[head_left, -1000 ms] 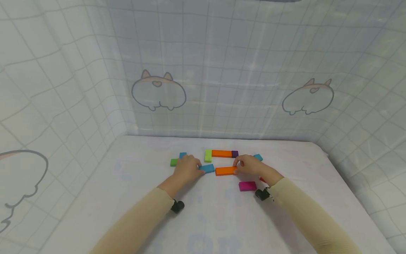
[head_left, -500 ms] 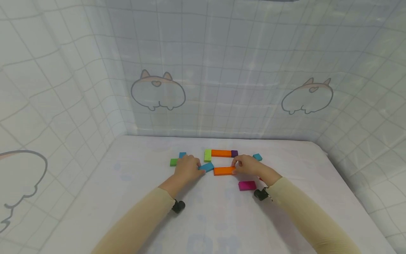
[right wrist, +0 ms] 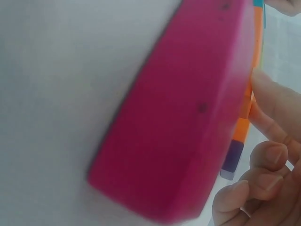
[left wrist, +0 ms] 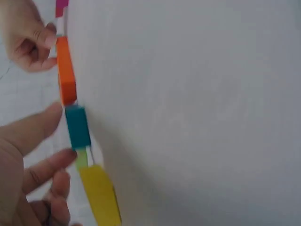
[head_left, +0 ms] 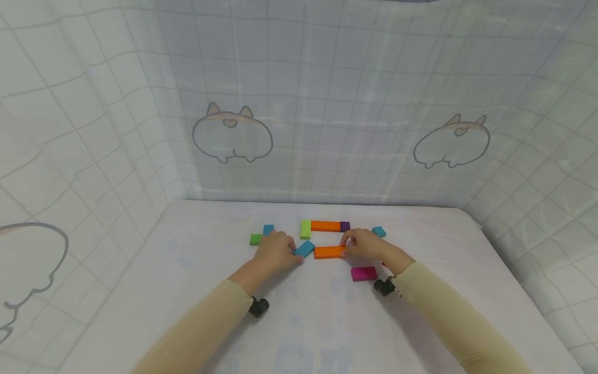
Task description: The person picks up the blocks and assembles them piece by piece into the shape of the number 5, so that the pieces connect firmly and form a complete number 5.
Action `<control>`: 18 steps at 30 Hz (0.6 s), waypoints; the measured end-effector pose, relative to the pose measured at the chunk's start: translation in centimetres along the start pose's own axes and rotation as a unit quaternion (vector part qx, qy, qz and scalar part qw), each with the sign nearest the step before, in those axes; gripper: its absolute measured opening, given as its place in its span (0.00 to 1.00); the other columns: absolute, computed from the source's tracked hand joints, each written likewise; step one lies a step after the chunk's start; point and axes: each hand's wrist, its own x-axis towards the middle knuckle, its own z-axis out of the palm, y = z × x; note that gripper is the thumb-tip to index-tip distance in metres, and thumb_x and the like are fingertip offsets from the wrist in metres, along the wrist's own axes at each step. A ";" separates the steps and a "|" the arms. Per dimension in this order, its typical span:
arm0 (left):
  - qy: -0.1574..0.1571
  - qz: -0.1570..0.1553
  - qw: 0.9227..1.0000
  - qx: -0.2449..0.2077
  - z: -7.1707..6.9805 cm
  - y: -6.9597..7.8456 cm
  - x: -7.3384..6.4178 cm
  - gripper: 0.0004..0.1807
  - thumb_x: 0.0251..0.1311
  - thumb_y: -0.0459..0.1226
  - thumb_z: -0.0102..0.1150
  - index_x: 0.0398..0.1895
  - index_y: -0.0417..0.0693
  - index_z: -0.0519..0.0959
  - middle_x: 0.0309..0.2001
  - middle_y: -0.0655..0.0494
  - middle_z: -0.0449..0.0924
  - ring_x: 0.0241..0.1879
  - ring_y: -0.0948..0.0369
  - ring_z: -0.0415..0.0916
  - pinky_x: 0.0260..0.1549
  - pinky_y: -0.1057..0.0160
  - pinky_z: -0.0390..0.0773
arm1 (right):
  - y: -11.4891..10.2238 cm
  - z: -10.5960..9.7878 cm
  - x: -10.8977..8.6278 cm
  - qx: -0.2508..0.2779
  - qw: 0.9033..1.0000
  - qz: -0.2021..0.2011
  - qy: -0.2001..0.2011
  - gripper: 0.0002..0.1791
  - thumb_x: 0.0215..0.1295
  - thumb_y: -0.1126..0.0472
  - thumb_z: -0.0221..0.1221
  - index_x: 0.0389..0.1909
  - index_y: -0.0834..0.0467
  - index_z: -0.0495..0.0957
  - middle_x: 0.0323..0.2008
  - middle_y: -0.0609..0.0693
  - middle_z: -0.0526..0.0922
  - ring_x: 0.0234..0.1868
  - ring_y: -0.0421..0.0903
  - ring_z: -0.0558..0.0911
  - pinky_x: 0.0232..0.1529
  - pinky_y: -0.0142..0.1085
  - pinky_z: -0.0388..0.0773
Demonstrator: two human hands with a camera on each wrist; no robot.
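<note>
While the left hand [head_left: 276, 253] pinches a blue block [head_left: 306, 249] in its grip, the right hand [head_left: 364, 243] pinches an orange block [head_left: 327, 252] just beside it. Both blocks lie on the white counter [head_left: 299, 306].

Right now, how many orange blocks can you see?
2: one orange rectangular block pinched by the right hand, and a second orange rectangular block farther back, between the lime-green rectangular block and dark purple block. Others may be hidden.
</note>
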 end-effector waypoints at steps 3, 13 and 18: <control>-0.021 0.019 1.000 -0.011 -0.4 -0.4 0.1 0.28 0.53 0.57 0.73 0.54 0.56 0.84 0.38 0.59 0.76 0.42 0.58 0.69 0.44 0.57 0.73 | 0.1 -0.1 -0.2 -0.004 1.000 -0.003 0.003 0.10 0.63 0.52 0.69 0.44 0.47 0.82 0.35 0.50 0.77 0.39 0.49 0.74 0.40 0.40 0.73; -0.101 0.096 0.990 0.005 -1.3 -0.3 1.4 0.35 0.54 0.53 0.74 0.68 0.68 0.75 0.42 0.59 0.75 0.44 0.59 0.68 0.42 0.60 0.71 | 0.5 0.1 0.0 -0.002 1.000 -0.005 0.003 0.11 0.61 0.51 0.70 0.43 0.46 0.83 0.38 0.48 0.78 0.43 0.49 0.74 0.45 0.42 0.75; -0.124 0.097 0.987 0.012 -1.2 -0.4 2.0 0.38 0.53 0.53 0.74 0.70 0.69 0.72 0.43 0.60 0.73 0.45 0.60 0.67 0.43 0.60 0.71 | 0.2 0.1 -0.1 -0.001 1.000 0.001 0.001 0.11 0.61 0.52 0.70 0.43 0.46 0.83 0.42 0.48 0.79 0.45 0.50 0.74 0.49 0.45 0.76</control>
